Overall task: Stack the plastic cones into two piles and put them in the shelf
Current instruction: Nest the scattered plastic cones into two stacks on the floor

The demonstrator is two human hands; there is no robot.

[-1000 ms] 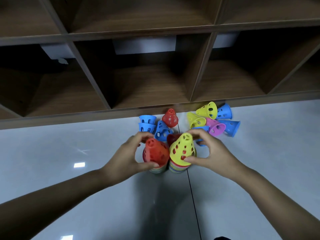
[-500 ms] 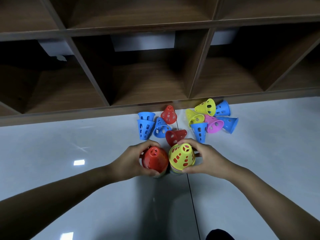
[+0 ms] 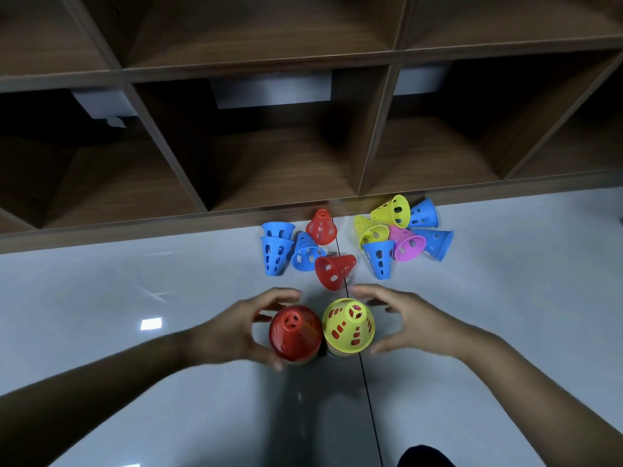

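The person is crouching over two piles of cones standing side by side on the floor (image 3: 101, 298), in front of the shelf (image 3: 135, 230). The left hand (image 3: 236, 328) is cupping the red pile (image 3: 295, 332), with the thumb lying against its near side and the fingers curving over the far side. The right hand (image 3: 414, 325) is hovering spread wide beside the yellow pile (image 3: 349, 325), not touching it. Its outline is blurring, so the finer finger positions cannot be told.

The loose cones (image 3: 335, 271) are lying tipped over between the piles and the shelf, in blue, red, yellow and pink, not yet stacked.

The cones are looking light and thin-walled, full of holes, so they are probably flexing under a hard squeeze. Their smooth plastic is likely sliding easily. Because nested cones may be slipping apart when lifted by the top one, each pile is best held low, around the wide bottom rim. A loose cone is easiest taken by its rim or its narrow tip.
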